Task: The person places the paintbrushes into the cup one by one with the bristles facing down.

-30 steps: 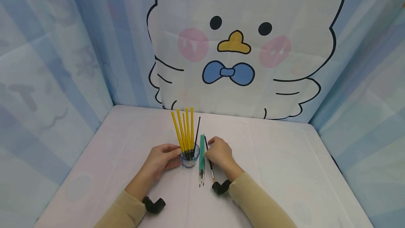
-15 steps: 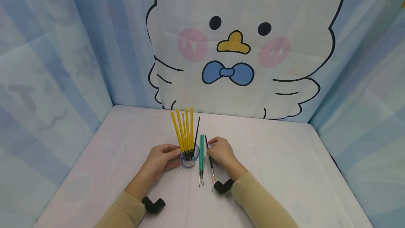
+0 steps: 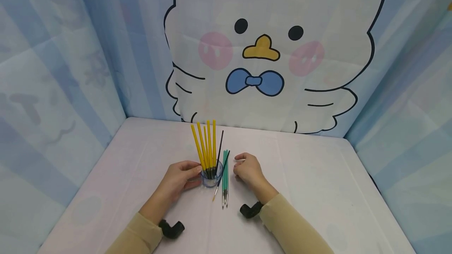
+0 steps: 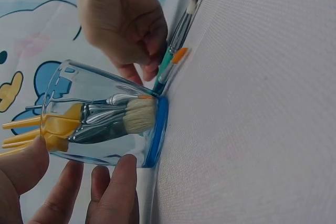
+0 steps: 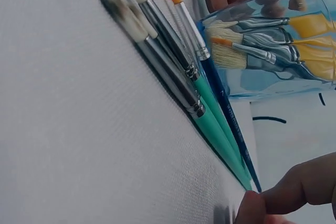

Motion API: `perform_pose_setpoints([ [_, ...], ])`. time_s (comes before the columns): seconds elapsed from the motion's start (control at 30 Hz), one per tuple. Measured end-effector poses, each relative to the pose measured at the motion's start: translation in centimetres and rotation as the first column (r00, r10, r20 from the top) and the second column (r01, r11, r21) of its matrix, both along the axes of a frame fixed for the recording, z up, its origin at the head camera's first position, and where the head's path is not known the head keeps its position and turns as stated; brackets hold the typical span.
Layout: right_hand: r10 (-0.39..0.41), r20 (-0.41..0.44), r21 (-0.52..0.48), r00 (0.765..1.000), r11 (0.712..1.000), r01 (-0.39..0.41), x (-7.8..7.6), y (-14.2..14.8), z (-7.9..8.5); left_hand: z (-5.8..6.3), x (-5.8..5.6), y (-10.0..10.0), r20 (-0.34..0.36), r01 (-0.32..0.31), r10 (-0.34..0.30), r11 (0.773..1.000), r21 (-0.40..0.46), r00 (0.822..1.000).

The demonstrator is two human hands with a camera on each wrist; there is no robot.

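My left hand [image 3: 181, 175] holds the side of a clear cup [image 4: 134, 153] with a blue base. Inside it stand several yellow-handled paintbrushes [image 3: 209, 148], bristles down, and a thin dark-handled brush [image 3: 220, 146]. To the cup's right, teal paintbrushes [image 3: 225, 171] lie side by side on the table, bristle ends toward me. A dark blue paintbrush [image 5: 223, 98] with orange bristles slants beside the cup, its handle crossing over the teal handles. My right hand [image 3: 248, 169] hovers just right of the teal brushes, fingers loosely bent, gripping nothing; its fingertips are near the blue handle's end.
A pale cloth covers the table [image 3: 310, 191]. Behind it hangs a curtain [image 3: 265, 109] printed with a white cartoon bird, and striped blue curtains stand on both sides. Black wrist fittings [image 3: 173, 229] stick out below both sleeves.
The dark blue brush has gone from the right side of the teal brushes to lie across them toward the cup. My right hand has drifted slightly right. The left hand stays put.
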State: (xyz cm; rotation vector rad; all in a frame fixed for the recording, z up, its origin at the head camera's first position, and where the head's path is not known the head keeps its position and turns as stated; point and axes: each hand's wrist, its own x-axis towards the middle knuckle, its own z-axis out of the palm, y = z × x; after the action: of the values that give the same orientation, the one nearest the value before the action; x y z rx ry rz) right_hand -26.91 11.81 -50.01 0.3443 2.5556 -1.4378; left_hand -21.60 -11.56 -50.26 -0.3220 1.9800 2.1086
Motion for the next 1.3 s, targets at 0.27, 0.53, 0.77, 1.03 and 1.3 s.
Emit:
perform_pose_setpoints([
  [0.27,0.052,-0.011,0.117,0.999,0.992,-0.051,0.2,-0.3,0.3,0.0,0.0,-0.1,-0.001,0.011,-0.011,1.000,-0.001,1.000],
  [0.53,0.081,-0.039,0.114,0.996,0.991,-0.076,0.2,-0.5,0.5,-0.1,-0.2,-0.1,0.007,0.004,-0.004,1.000,-0.001,1.000],
  [0.77,0.091,-0.029,0.091,0.995,0.992,-0.088,0.1,-1.0,0.7,-0.3,-0.3,-0.1,0.010,0.006,-0.005,1.000,-0.005,1.000],
  [1.03,0.095,-0.011,0.147,0.995,0.985,-0.093,-0.2,-1.3,0.6,-0.3,-0.2,0.0,0.012,0.000,0.000,1.000,-0.007,1.000],
  [1.3,0.122,-0.024,0.202,0.992,0.973,-0.115,-0.3,-1.6,0.4,-0.3,-0.1,0.0,0.013,-0.003,0.003,1.000,-0.009,1.000],
])
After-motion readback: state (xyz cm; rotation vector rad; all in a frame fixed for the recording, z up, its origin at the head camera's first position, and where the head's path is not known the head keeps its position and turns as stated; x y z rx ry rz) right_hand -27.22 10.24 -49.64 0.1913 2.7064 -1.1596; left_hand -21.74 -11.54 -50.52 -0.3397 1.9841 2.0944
